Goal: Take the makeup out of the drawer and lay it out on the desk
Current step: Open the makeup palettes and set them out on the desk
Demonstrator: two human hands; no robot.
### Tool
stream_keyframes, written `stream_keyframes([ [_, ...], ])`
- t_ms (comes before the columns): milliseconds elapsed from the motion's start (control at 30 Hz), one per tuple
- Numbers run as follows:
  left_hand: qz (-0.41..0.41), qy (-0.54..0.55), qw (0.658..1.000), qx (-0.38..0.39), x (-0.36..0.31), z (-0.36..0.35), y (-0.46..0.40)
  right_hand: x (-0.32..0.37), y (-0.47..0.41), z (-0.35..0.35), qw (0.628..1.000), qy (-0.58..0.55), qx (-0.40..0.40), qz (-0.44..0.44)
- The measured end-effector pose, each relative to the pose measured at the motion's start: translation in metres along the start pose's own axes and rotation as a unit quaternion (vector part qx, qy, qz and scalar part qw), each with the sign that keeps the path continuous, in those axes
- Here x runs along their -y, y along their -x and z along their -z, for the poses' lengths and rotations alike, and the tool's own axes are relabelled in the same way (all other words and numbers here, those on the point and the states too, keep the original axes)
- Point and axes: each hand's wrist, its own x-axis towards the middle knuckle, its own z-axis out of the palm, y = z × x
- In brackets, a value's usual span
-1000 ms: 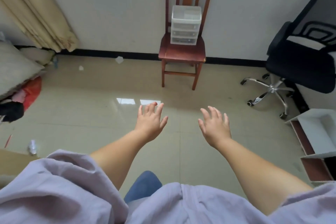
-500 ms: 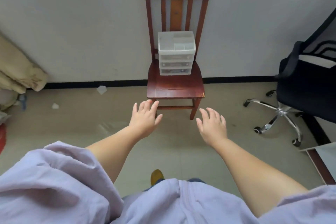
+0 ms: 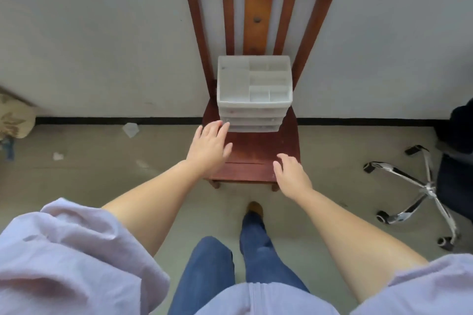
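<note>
Head cam – both hands, left hand [image 3: 208,147] and right hand [image 3: 291,174], spread and holding nothing, just short of the drawer organizer [image 3: 254,93] on the wooden chair [image 3: 258,156].

Soft even daylight, slight motion blur, wide-angle bending at edges.

A translucent white plastic drawer unit [image 3: 254,94] stands upright just above the middle of the frame, at the back of a wooden seat. Its open top tray is split into several compartments. Below it three shallow drawers are stacked, all pushed in; their contents cannot be made out.
</note>
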Motion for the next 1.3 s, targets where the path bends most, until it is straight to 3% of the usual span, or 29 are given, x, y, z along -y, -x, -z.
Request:
stream_keyframes([
  [200,-0.048,-0.024,0.999,-0.005,0.015,-0.041,-0.096,0.001,-0.107,-0.031,0.990,-0.099,0.068,-0.072],
  [300,-0.061,-0.034,0.998,-0.007,0.024,-0.066,-0.125,0.004,-0.153,-0.057,0.956,-0.238,0.077,-0.151],
  [367,-0.083,-0.026,0.995,-0.039,0.033,-0.079,-0.137,0.010,-0.184,-0.075,0.881,-0.404,0.077,-0.233],
  [467,-0.126,-0.020,0.986,-0.105,0.045,-0.094,-0.149,0.022,-0.227,-0.094,0.716,-0.613,0.049,-0.330],
  [600,-0.136,-0.010,0.979,-0.151,0.050,-0.110,-0.155,0.034,-0.267,-0.110,0.511,-0.794,-0.018,-0.330],
  [667,-0.135,-0.008,0.977,-0.163,0.049,-0.114,-0.156,0.036,-0.274,-0.115,0.465,-0.821,-0.037,-0.328],
  [1033,-0.134,-0.023,0.984,-0.117,0.050,-0.106,-0.154,0.003,-0.200,-0.149,0.487,-0.778,-0.010,-0.397],
  [1133,-0.130,-0.018,0.986,-0.099,0.046,-0.104,-0.152,-0.011,-0.170,-0.153,0.513,-0.761,0.021,-0.397],
  [1200,-0.128,-0.024,0.986,-0.103,0.046,-0.102,-0.152,-0.017,-0.163,-0.143,0.573,-0.714,0.090,-0.391],
  [1300,-0.166,-0.010,0.975,-0.145,0.044,-0.107,-0.136,-0.019,-0.161,-0.102,0.768,-0.486,0.277,-0.312],
])
